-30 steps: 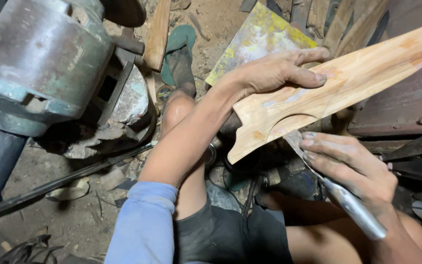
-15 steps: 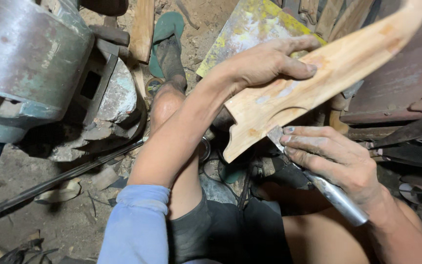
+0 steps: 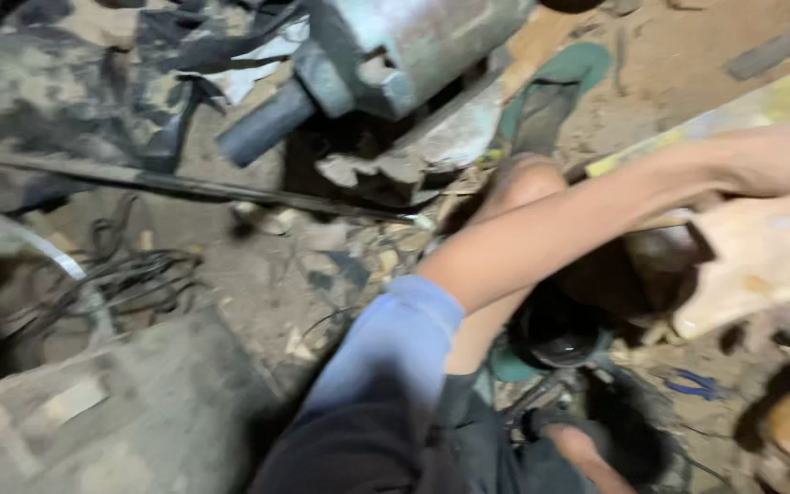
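Note:
My left arm, in a blue sleeve, reaches across to the right edge of the view. My left hand is blurred and partly cut off there, lying along the top of a pale carved wooden piece. Its fingers are out of sight, so I cannot tell its grip. My right hand and the metal tool it held are outside the view. My bare knee shows under the forearm.
A grey-green motor sits at the top. A dark rod crosses the dirt floor, with tangled cables and a grey block at the left. A green sandal, yellow board and blue-handled pliers lie nearby.
The view has swung left and down. The wooden piece and my left hand have slid to the right edge, and my right hand with the metal tool has dropped out of view.

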